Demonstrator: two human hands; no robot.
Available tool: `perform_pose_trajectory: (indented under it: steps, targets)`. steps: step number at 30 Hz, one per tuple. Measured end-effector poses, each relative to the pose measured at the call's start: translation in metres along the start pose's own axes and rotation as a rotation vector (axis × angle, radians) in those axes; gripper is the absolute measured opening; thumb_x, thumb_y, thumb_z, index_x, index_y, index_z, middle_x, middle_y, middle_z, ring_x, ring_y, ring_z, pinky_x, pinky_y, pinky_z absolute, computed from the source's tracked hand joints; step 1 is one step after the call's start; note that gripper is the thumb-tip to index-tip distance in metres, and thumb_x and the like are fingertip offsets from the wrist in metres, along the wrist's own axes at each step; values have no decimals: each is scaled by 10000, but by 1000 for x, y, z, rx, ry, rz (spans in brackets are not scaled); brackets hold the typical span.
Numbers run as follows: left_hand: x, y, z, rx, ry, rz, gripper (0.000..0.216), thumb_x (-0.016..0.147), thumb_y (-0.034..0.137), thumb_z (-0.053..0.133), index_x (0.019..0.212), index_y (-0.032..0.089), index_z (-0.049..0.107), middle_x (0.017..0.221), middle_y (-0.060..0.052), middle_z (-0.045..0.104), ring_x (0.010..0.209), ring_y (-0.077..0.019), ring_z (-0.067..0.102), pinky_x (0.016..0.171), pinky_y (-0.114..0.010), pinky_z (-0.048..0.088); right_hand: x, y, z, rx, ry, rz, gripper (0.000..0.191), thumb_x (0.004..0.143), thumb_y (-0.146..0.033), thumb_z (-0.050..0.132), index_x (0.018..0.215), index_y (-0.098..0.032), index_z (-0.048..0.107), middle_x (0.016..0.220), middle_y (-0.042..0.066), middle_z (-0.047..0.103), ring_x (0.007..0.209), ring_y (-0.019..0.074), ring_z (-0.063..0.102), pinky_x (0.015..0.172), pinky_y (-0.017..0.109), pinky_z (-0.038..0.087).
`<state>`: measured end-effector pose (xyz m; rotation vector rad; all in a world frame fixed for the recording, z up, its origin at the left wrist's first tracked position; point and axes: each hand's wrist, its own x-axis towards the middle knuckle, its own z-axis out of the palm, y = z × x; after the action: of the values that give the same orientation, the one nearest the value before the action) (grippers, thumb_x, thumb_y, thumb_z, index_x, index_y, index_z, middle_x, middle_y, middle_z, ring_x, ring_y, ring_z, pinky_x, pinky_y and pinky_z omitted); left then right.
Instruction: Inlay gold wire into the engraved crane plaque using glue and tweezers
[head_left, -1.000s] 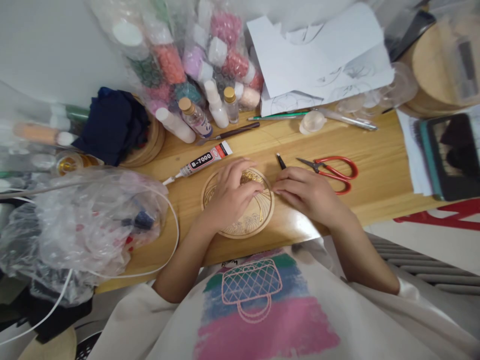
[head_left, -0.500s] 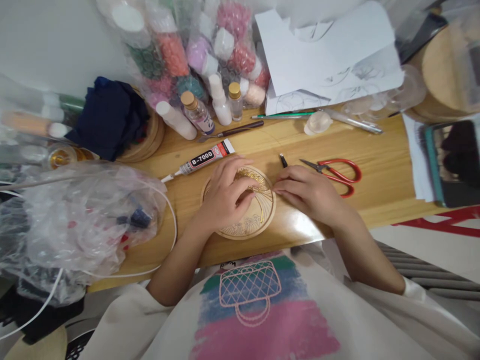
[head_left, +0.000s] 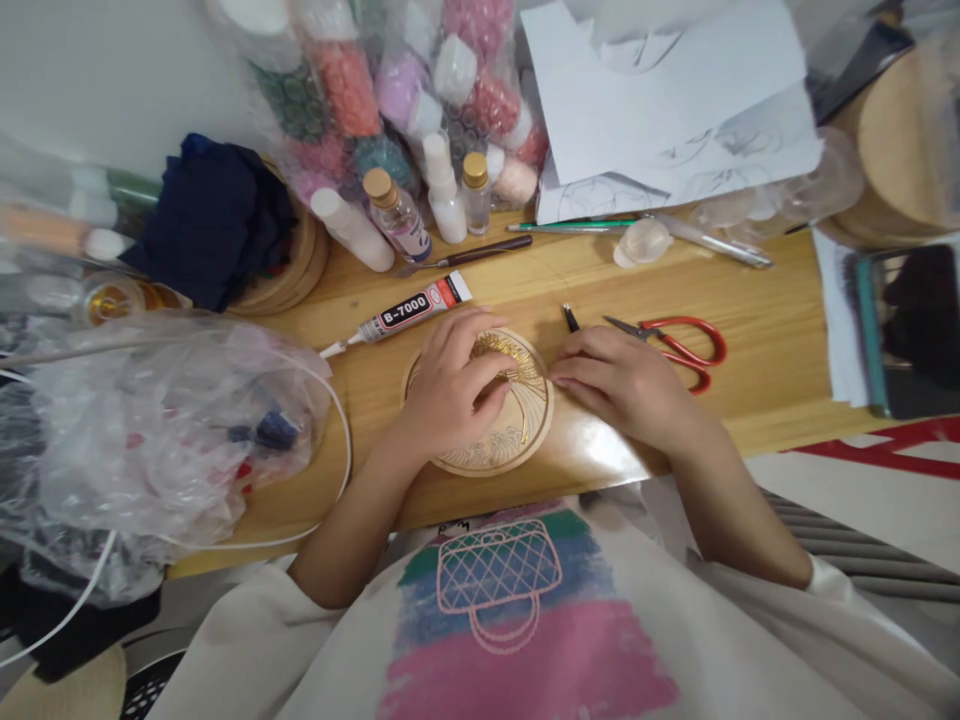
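A round wooden disc [head_left: 517, 430] with gold wire laid in a fan pattern lies on the wooden table [head_left: 757, 380] in front of me. My left hand [head_left: 450, 385] rests on the disc, its fingers curled and pressing down on the gold wire. My right hand [head_left: 622, 385] sits at the disc's right edge, fingers held together around a thin dark tool [head_left: 570, 317] whose tip sticks out above the hand.
A B-7000 glue tube [head_left: 401, 315] lies just left of the disc. Red-handled scissors [head_left: 675, 340] lie to the right. Small bottles [head_left: 397, 220], bead bags [head_left: 420, 90], papers [head_left: 675, 100] and a pen line the back. A crumpled plastic bag [head_left: 150, 430] sits at left, a phone [head_left: 907, 330] at right.
My left fingers have slid slightly down and left across the disc, uncovering more of the gold wire. The right hand has hardly moved.
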<state>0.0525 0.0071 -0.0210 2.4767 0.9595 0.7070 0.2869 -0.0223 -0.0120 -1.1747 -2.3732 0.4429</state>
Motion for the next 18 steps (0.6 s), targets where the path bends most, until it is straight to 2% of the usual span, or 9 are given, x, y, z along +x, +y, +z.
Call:
perform_pose_trajectory:
  steps: [11, 18]
  targets:
    - [0, 1, 0, -12, -7, -9, 135, 835, 141, 605, 949, 200, 649, 1285, -98, 529, 1257, -298, 471, 1057, -548, 423, 0, 3, 0, 21, -51, 19, 198, 955, -231, 520, 906, -193, 708, 896, 87, 680, 836, 207, 609, 708, 326, 484]
    - [0, -1, 1, 16, 16, 33, 134, 833, 132, 613, 948, 195, 647, 1261, -121, 538, 1238, -307, 484, 1040, -542, 449, 0, 3, 0, 22, -22, 0, 203, 952, -223, 521, 896, -178, 711, 882, 96, 683, 828, 211, 612, 697, 327, 488]
